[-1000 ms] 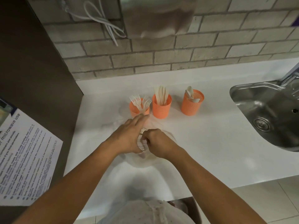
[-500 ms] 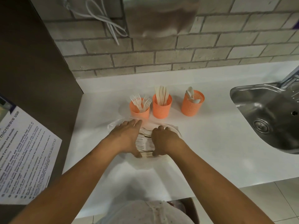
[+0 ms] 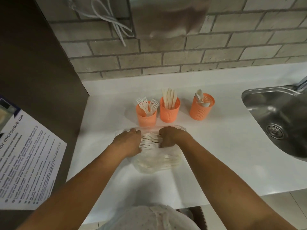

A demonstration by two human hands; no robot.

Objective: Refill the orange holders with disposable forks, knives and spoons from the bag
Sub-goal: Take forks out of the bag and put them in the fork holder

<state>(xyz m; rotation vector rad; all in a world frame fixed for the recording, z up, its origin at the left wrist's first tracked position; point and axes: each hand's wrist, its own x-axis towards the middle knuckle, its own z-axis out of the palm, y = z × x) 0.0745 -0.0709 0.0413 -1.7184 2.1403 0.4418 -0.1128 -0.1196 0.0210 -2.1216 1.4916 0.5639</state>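
Note:
Three orange holders stand in a row on the white counter: the left holder (image 3: 146, 117) has forks, the middle holder (image 3: 169, 112) has knives, the right holder (image 3: 201, 108) has a few spoons. Just in front lies a clear plastic bag (image 3: 156, 163) full of white forks (image 3: 151, 141). My left hand (image 3: 127, 142) grips the bag's mouth on its left side. My right hand (image 3: 172, 136) grips it on the right. Between the two hands the fork heads show through the spread opening.
A steel sink (image 3: 279, 120) is sunk into the counter at the right. A dark cabinet side with a printed microwave notice (image 3: 25, 161) stands at the left. A brick wall with a metal dispenser (image 3: 167, 15) and white cable rises behind. The counter's front edge (image 3: 232, 195) is close.
Both hands moved apart and slightly toward the holders, pulling the bag's mouth wider. More of the forks inside shows now.

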